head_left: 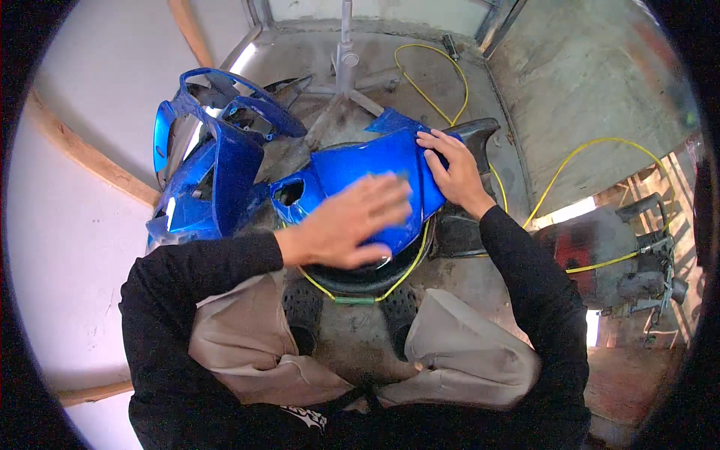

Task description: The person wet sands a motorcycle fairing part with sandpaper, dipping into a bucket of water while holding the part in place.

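Note:
A glossy blue plastic body panel [360, 165], apparently a scooter fairing, lies in front of me over a black round tub [341, 283]. An oval opening shows at its left end. My left hand [352, 221] is over the panel's middle, smeared by motion. A faint greenish patch shows by its fingertips, too blurred to name, and what lies under the palm is hidden. My right hand [456, 169] rests on the panel's upper right part, fingers stretched out and thumb apart.
Another blue fairing piece [232, 161] with large openings stands at the left by the pale wall. Behind the panel rises a grey metal stand [345, 67]. A yellow hose [559, 180] runs to a dirty red and black machine [592, 251] at the right. Black parts [457, 236] lie beside the tub.

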{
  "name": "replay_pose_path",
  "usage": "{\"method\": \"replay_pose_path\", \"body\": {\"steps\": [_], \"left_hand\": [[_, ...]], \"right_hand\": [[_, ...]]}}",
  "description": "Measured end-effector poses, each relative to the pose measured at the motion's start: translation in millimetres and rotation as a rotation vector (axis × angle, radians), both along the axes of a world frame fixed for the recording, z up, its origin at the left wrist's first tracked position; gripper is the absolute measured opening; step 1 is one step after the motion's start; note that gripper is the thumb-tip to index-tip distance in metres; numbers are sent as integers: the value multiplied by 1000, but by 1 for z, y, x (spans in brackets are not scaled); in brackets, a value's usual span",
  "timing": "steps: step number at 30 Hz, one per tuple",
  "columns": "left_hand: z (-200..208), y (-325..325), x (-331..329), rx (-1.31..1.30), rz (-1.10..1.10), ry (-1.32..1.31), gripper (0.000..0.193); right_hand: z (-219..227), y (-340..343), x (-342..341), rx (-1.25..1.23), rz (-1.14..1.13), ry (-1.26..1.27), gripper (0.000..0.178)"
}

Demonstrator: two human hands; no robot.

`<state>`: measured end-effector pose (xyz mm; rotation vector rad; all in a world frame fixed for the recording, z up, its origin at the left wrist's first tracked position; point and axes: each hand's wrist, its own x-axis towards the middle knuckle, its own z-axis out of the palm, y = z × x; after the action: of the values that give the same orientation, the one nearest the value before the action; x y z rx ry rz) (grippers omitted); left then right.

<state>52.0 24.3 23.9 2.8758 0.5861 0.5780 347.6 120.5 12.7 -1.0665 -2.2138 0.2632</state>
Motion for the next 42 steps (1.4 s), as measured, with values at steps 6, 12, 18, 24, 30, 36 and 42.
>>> {"method": "replay_pose_path", "body": {"steps": [6,12,18,24,30,36,42], "left_hand": [[4,13,2,-41,-51,-87,59],[2,2,4,-26,148,-80,75],[5,14,5,-31,-117,-52,61],[4,9,3,-33,113,-60,75],[9,10,-3,-23,-63,-53,59],[12,6,-6,-72,229,9,83],[2,-1,-15,-69,-69,15,74]], "right_hand": [[-1,-1,2,37,3,7,30],[1,-2,1,18,-8,-24,29],[0,-3,1,55,-6,-12,29],[0,-2,0,-3,2,12,29],[2,-6,2,48,0,16,29],[1,-2,0,4,-5,-2,30],[0,-4,1,44,-4,16,29]]}}
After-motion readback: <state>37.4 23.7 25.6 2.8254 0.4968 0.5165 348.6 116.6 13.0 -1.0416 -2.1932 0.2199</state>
